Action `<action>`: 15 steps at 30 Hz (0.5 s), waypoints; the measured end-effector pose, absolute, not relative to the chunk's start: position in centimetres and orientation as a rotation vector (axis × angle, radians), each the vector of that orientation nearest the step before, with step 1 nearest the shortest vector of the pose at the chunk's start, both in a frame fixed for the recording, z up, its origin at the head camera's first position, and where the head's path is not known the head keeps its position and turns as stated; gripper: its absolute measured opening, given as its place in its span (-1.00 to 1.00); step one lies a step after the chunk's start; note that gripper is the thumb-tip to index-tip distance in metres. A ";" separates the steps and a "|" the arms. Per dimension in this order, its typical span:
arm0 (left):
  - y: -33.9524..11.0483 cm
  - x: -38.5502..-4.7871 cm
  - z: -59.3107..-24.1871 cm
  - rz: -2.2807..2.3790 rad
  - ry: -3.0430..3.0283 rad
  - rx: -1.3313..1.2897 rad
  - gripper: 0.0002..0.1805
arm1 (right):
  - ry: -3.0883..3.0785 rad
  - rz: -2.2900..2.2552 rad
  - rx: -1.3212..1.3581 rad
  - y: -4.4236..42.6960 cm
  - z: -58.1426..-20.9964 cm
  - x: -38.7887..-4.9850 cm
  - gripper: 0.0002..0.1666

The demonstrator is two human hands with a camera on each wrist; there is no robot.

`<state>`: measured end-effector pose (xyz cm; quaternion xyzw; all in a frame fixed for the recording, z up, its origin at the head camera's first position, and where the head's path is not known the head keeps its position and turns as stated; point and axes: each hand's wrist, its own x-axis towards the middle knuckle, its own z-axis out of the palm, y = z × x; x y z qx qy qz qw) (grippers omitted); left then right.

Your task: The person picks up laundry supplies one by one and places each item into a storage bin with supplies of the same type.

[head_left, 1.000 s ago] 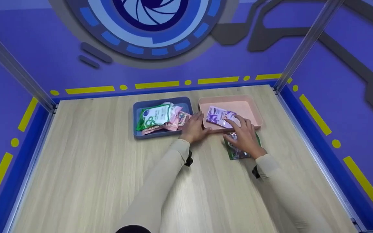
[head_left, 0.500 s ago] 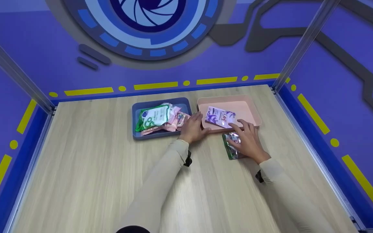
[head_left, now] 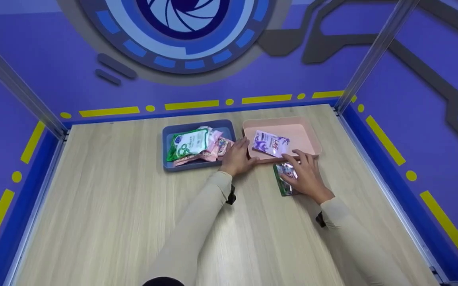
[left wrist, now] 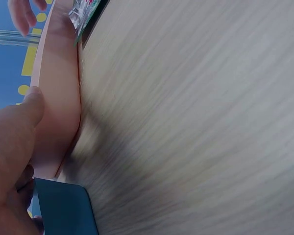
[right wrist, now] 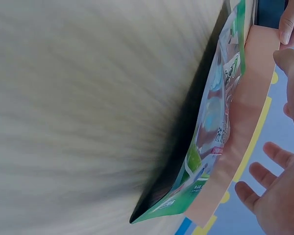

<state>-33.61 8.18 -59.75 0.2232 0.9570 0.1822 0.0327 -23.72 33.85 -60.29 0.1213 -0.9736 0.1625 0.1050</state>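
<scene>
My left hand grips the near left corner of the pink tray. In the left wrist view its thumb lies on the front wall, with its other fingers beside the blue tray. My right hand is spread above a green-edged, shiny packet on the table in front of the pink tray. In the right wrist view this packet leans beside the tray wall, apart from the bent fingers. A purple and white packet lies inside the pink tray.
Left of the pink tray stands the blue tray, holding a green and white packet on top of several pink packets. Blue-purple panels with yellow marks enclose the wooden table at the back and sides.
My right hand has drawn back from the purple packet toward me, over the green-edged packet. The purple packet now lies free in the pink tray. My left hand has stayed at the tray corner.
</scene>
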 end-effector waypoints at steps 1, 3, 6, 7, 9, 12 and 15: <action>8.2 -33.6 -59.7 0.559 2.948 0.687 -0.10 | -2.876 0.482 0.356 33.9 -60.3 -23.7 -0.20; 8.2 -33.6 -59.8 0.551 2.951 0.687 -0.10 | -2.879 0.488 0.356 33.9 -60.2 -23.6 -0.20; 8.1 -33.6 -59.8 0.562 2.960 0.697 -0.11 | -2.885 0.487 0.355 34.0 -60.2 -23.5 -0.19; 8.1 -33.5 -59.8 0.562 2.960 0.699 -0.11 | -2.886 0.486 0.354 34.0 -60.3 -23.5 -0.19; 8.1 -33.5 -59.8 0.565 2.959 0.699 -0.11 | -2.885 0.483 0.357 34.1 -60.3 -23.4 -0.19; 8.0 -33.5 -59.8 0.572 2.955 0.700 -0.11 | -2.889 0.479 0.360 34.2 -60.4 -23.3 -0.19; 8.0 -33.5 -59.8 0.571 2.955 0.703 -0.12 | -2.900 0.471 0.367 34.4 -60.4 -23.2 -0.19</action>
